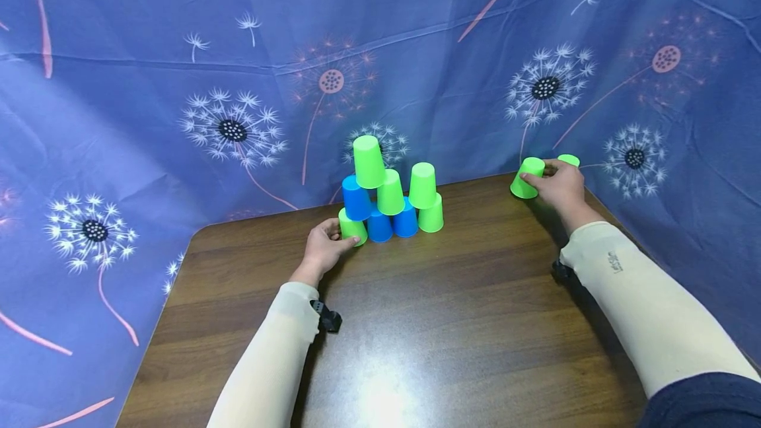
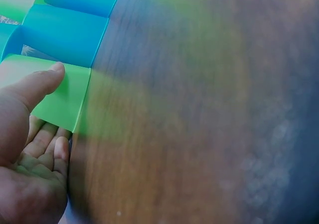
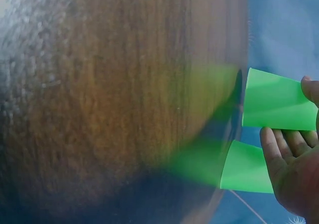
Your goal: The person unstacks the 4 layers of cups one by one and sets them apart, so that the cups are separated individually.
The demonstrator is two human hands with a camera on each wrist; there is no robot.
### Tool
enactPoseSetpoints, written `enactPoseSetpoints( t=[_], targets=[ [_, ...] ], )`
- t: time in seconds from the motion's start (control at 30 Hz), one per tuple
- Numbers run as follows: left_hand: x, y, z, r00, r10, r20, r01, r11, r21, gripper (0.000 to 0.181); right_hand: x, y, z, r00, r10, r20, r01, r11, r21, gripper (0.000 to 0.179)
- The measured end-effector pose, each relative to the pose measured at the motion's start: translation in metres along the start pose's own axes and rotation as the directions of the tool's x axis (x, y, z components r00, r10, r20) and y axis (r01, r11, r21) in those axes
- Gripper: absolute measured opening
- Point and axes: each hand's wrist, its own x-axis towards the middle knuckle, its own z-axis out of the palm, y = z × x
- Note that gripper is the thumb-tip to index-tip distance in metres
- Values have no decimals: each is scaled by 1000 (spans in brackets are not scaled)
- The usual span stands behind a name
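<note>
Upside-down plastic cups form a stepped stack at the table's back. Its bottom row has a green cup (image 1: 351, 224) at the left end, two blue cups (image 1: 406, 218) mid-row and a green cup (image 1: 432, 215) at the right. Above stand a blue cup (image 1: 357, 198) and two green cups (image 1: 423, 185), with one green cup (image 1: 369, 162) on top. My left hand (image 1: 324, 248) holds the bottom-left cup, thumb (image 2: 47, 82) on its near side. At the right, my right hand (image 1: 561, 187) grips a separate green cup (image 3: 279, 102); whether its rim touches the table is unclear.
Another green cup (image 1: 569, 160) stands just behind my right hand, near the table's back right corner. The brown wooden table (image 1: 452, 302) ends at a blue dandelion-print cloth (image 1: 416, 51) hanging along the back and sides.
</note>
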Motion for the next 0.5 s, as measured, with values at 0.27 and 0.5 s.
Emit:
enactPoseSetpoints(
  t=[0.27, 0.5],
  targets=[
    [-1, 0, -1, 1000, -2, -5, 2, 1000, 0, 59, 0, 2, 1, 999, 28, 16, -28, 1000, 3, 87],
    [0, 1, -1, 1000, -10, 2, 10, 1000, 7, 60, -1, 5, 0, 999, 49, 14, -49, 999, -13, 85]
  ],
)
